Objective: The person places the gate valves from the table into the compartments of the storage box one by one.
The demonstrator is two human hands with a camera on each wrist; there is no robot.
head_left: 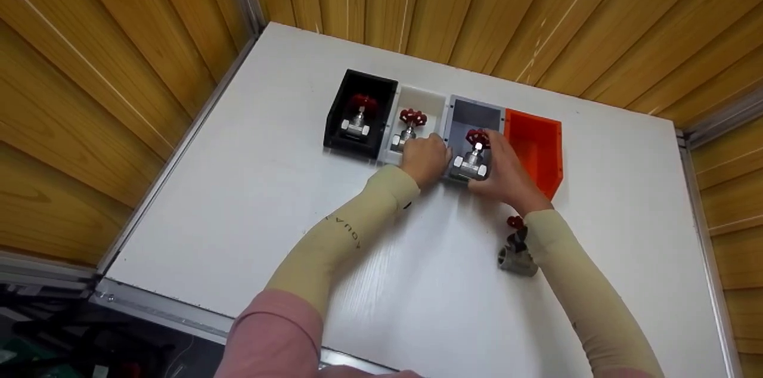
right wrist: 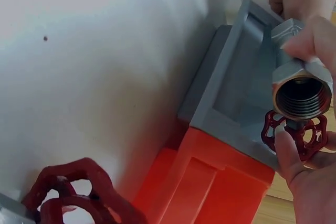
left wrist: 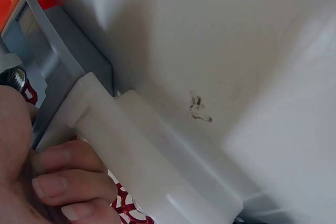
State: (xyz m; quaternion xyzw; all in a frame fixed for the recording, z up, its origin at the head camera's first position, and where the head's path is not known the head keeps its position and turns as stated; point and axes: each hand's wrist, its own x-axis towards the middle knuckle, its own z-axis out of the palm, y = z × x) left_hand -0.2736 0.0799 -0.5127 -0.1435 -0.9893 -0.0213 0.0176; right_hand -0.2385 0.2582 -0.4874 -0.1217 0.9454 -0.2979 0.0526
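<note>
My right hand (head_left: 506, 178) holds a steel gate valve (head_left: 471, 166) with a red handwheel over the front of the grey bin (head_left: 475, 111). In the right wrist view, fingers rest at the valve's handwheel (right wrist: 298, 136), and its threaded opening faces the camera. My left hand (head_left: 426, 160) grips the front of the white bin (head_left: 423, 96), beside the grey one. The left wrist view shows its fingers curled against the inside of the white bin's wall (left wrist: 152, 156). Another red-wheeled valve (head_left: 407, 135) sits in the white bin, partly hidden by this hand.
A black bin (head_left: 383, 121) at the left of the row contains a similar valve (head_left: 356, 126). The orange bin (head_left: 539, 142) adjoins the grey one on the right. One more valve (head_left: 517, 262) lies on the white table (head_left: 417, 282) by my right forearm. Wood-panelled walls (head_left: 477, 8) border the table.
</note>
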